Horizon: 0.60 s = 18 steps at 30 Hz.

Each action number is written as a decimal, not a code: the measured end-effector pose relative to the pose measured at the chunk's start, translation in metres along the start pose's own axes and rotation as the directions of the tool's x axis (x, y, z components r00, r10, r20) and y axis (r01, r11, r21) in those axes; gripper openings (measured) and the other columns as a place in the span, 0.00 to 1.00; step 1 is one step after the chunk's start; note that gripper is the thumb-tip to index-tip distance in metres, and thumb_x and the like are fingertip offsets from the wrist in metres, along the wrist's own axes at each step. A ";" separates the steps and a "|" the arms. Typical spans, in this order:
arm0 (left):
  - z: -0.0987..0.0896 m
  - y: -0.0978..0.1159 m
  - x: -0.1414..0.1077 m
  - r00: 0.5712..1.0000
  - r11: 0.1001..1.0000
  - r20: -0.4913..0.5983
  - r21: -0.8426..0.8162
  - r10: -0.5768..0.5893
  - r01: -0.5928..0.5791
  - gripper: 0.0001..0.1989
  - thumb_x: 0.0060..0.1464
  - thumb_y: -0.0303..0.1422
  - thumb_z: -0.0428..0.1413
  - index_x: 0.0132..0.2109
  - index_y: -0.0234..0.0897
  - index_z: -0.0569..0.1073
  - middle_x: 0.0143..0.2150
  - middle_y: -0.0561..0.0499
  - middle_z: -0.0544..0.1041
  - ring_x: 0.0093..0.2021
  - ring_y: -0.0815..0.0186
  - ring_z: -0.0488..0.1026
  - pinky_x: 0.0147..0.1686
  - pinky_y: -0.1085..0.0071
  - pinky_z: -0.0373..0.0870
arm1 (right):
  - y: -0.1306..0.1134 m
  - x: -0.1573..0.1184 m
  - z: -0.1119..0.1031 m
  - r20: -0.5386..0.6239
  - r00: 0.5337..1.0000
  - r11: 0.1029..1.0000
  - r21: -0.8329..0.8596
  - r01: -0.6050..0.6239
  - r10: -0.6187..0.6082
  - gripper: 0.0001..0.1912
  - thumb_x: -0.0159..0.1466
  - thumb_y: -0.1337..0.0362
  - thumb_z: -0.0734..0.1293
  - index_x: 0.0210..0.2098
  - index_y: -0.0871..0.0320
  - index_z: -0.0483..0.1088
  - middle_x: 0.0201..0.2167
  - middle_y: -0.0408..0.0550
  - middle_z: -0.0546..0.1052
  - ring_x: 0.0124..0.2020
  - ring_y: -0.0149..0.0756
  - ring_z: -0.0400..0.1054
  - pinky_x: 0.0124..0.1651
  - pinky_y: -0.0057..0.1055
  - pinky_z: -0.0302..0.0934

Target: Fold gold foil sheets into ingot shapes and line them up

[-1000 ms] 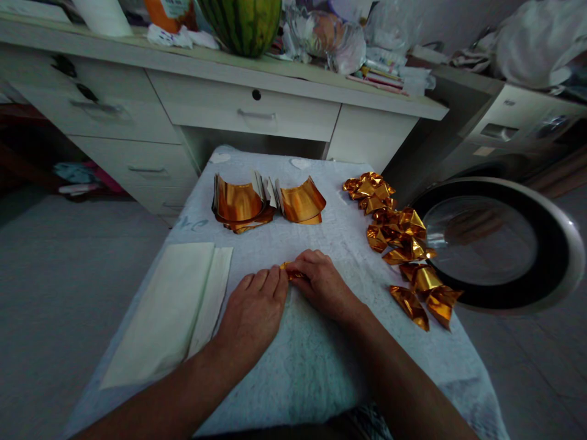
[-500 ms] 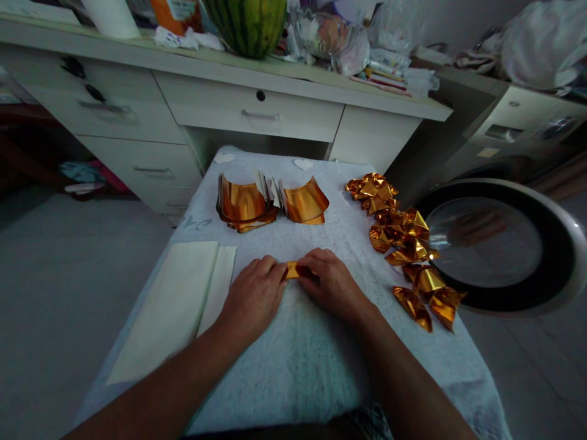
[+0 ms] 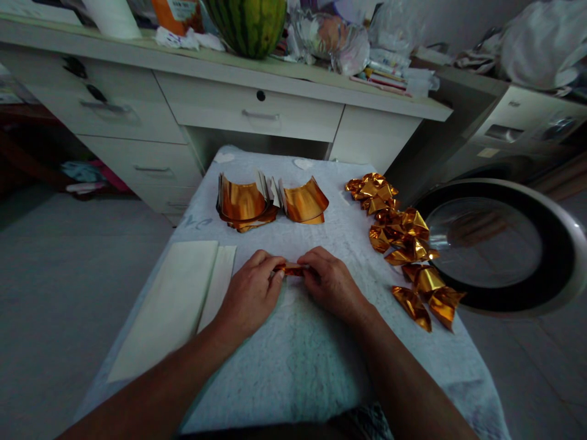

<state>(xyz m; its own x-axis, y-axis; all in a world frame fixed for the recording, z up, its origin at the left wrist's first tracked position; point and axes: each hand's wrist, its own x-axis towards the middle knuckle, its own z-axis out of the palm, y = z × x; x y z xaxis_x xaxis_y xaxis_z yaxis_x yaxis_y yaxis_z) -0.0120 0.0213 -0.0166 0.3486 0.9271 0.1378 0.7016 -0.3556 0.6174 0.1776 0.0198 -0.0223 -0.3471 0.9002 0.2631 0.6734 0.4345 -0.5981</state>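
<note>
Far left on the cloth-covered, pale blue-grey worktop (image 3: 316, 360), a flat, off-white rectangular paper stack (image 3: 169, 299). Then, farther back, a pair of curved coppery-gold foil-sheet stacks (image 3: 245, 201), side by side. Nearer, pinches one end of a narrow, folded strip of shiny orange-gold foil (image 3: 293, 269) in the grip of the left hand (image 3: 250, 287), the other end in that of the right hand (image 3: 331, 282). Farther right, an uneven row of pointed, folded, glossy gold foil pieces (image 3: 398, 235).
</note>
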 end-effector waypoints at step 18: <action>0.001 -0.004 0.001 0.998 0.984 0.057 0.176 -0.037 0.027 0.17 0.66 0.31 0.42 0.50 0.36 0.74 0.44 0.45 0.79 0.45 0.59 0.76 0.47 0.62 0.72 | -0.010 0.001 0.005 -0.049 0.984 0.985 0.007 -0.171 0.171 0.09 0.64 0.72 0.60 0.37 0.57 0.71 0.34 0.47 0.78 0.35 0.35 0.71 0.40 0.30 0.61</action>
<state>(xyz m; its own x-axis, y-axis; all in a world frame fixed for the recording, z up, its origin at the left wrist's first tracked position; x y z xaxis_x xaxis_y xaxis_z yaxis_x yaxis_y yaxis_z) -0.0137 0.0233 -0.0195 0.3573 0.9314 0.0703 0.8090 -0.3462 0.4750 0.1671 0.0164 -0.0197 -0.1943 0.9616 0.1937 0.7186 0.2740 -0.6392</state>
